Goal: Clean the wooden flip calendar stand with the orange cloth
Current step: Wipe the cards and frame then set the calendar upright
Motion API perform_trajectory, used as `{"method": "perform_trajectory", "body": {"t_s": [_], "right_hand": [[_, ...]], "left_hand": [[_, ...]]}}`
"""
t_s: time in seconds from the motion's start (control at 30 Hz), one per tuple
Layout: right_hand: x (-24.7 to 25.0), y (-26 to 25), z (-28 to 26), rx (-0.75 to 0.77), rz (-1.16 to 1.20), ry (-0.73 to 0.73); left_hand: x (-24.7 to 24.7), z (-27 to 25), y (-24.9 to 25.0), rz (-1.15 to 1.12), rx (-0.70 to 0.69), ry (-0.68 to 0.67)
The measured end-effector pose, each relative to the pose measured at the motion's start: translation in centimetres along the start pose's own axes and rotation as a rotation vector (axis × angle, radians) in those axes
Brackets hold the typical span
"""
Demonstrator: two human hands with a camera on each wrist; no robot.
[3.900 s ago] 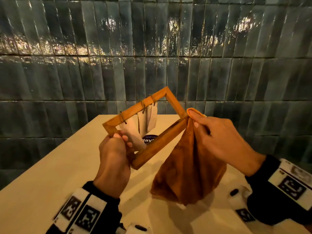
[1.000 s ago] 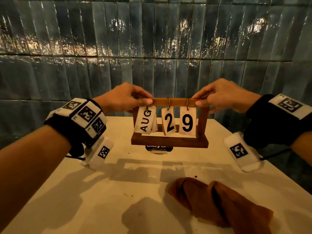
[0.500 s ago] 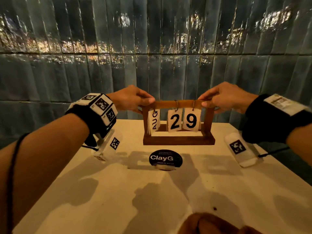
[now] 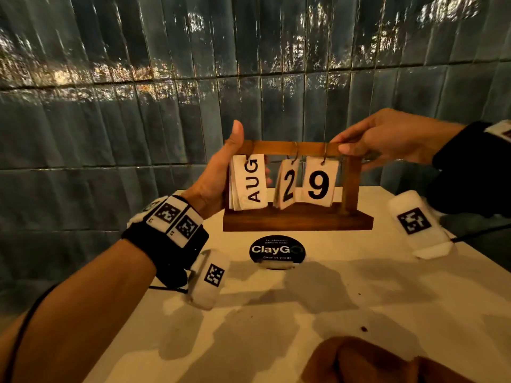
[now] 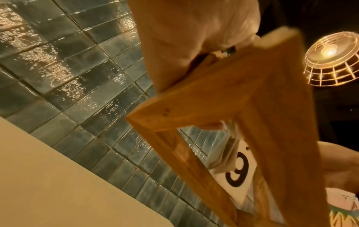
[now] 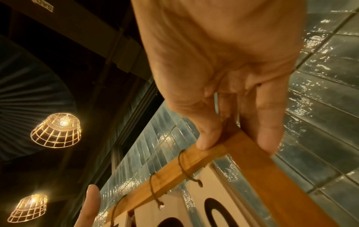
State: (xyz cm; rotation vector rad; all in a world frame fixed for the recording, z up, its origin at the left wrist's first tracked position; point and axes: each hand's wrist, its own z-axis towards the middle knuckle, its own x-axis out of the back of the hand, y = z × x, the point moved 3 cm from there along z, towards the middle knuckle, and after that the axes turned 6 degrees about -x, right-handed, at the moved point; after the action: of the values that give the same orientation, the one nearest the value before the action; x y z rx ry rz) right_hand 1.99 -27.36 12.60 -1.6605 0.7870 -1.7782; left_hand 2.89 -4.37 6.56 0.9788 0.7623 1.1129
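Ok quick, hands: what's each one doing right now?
Left hand: grips the left post of the stand, thumb up.
Right hand: pinches the stand's top bar at its right end.
Cloth: on the table, unheld.

Warm, dim amber light falls from caged lamps (image 6: 55, 130) overhead, seen glowing in both wrist views, and it leaves the pale tabletop (image 4: 359, 277) bright while the room above stays nearly black. The glossy tiled wall (image 4: 138, 106) throws back speckled glare in broken streaks, and soft dark shadows of arms and calendar (image 4: 297, 186) spread toward the near edge of the tabletop. The head view bends straight tile lines at its edges, and the left wrist view is smeared with blur across the wooden frame and the palm close to the lens.
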Motion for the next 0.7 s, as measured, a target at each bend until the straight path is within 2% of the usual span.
{"method": "perform_trajectory", "body": {"t_s": [0.1, 0.23, 0.33, 0.47, 0.5, 0.53, 0.57, 0.63, 0.7], "right_hand": [[0.5, -0.4, -1.3, 0.014, -0.004, 0.011], [0.4, -0.7, -3.5, 0.066, 0.007, 0.040], [0.2, 0.0, -5.3, 0.114, -0.039, 0.108], [0.3, 2.2, -10.1, 0.210, -0.212, 0.410], [0.0, 2.9, -11.5, 0.238, -0.238, 0.438], [-0.5, 3.8, -12.7, 0.230, -0.309, 0.386], [-1.2, 5.0, -13.8, 0.177, -0.417, 0.229], [-2.8, 8.0, -15.1, -0.012, -0.722, -0.212], [-4.0, 10.8, -16.2, -0.188, -0.970, -0.516]], "left_hand": [[-0.4, -1.3, 0.5, 0.018, -0.003, 0.014], [-0.3, -2.3, 0.8, 0.045, -0.015, 0.127], [-0.4, -3.1, 0.5, 0.016, 0.038, 0.173], [-0.7, -4.0, 0.2, -0.025, 0.048, 0.251], [-0.5, -4.1, 0.3, -0.021, 0.043, 0.271], [-0.3, -4.3, 0.3, -0.022, 0.040, 0.290], [-0.3, -4.5, 0.3, -0.027, 0.038, 0.308], [-0.1, -4.9, 0.4, -0.022, 0.039, 0.326], [-0.2, -5.3, 0.3, -0.016, 0.043, 0.329]]}}
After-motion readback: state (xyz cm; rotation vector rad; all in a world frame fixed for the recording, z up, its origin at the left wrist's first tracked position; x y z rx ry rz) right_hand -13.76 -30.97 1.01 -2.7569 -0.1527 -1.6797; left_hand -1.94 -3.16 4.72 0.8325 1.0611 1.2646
